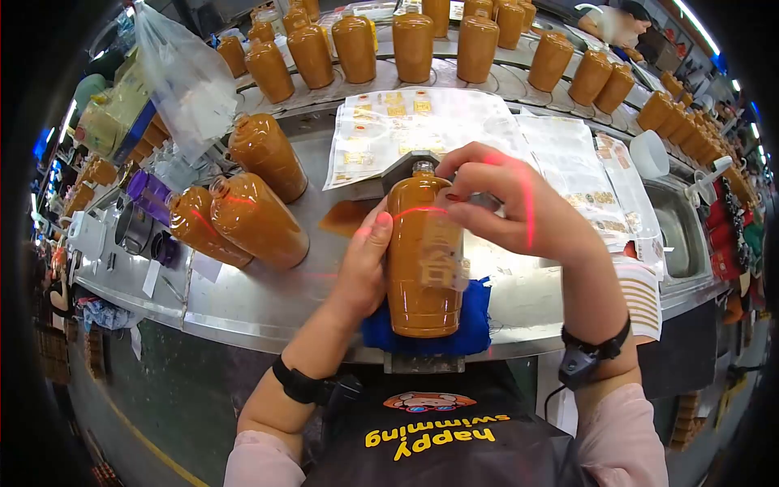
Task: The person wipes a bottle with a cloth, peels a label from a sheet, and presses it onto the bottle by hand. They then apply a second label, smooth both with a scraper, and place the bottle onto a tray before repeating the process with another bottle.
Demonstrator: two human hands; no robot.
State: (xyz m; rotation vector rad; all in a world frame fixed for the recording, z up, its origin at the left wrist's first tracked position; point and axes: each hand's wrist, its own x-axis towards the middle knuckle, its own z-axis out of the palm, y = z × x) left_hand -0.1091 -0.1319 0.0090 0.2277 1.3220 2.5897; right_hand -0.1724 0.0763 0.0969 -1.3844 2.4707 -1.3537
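Note:
A glossy brown bottle [410, 288] with a clear neck lies tilted on a blue cloth [479, 318] in front of me, a red laser line crossing its shoulder. My left hand [367, 264] is wrapped against the bottle's left side, thumb near the shoulder. On the bottle's right side hangs a clear decal film [442, 258] with pale gold characters. My right hand [497, 199] has its thumb and fingers pinched together at the film's upper end, beside the bottle's shoulder. Part of the film is hidden behind those fingers.
Three more brown bottles [264, 223] stand at left on the steel table. Printed decal sheets [414, 122] lie behind my hands. A curved conveyor [324, 96] carries several bottles at the back. At right are a sink [677, 231] and stacked paper strips [639, 296]; another person [613, 24] sits far right.

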